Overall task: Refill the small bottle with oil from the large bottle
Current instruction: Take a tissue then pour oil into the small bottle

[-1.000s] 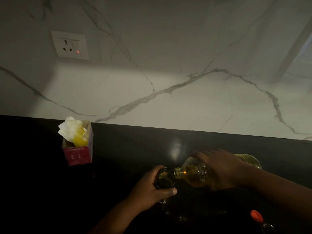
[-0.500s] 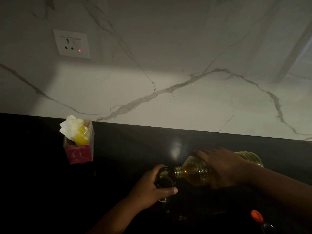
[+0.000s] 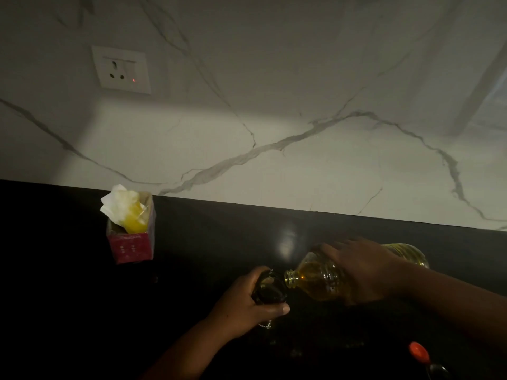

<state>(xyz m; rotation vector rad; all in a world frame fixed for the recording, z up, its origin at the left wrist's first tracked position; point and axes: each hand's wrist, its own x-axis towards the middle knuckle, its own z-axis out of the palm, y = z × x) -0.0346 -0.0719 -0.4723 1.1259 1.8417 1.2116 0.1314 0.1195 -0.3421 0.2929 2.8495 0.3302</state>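
1. Compared with the frames from a second and half a second earlier, almost nothing is seen to have shifted: the large bottle [image 3: 323,281] is kept tipped nearly flat, its open neck just beside the mouth of the small bottle [image 3: 270,290]. The pour is judged to be in progress and steady, not yet ended.
2. The right hand [image 3: 362,270] is wrapped over the large bottle's body, fingers curled closed around it.
3. The left hand [image 3: 247,305] is closed around the small bottle, which is held upright on or just above the dark counter [image 3: 219,242].
4. Contents: amber oil is pooled in the shoulder and neck of the large bottle. The fill level of the small dark bottle cannot be told; no stream is resolved in the dim light.
5. A red carton [image 3: 131,239], stuffed with white paper and something yellow, stands well apart to the left.
6. An orange cap [image 3: 418,355] lies near the bottom right edge.
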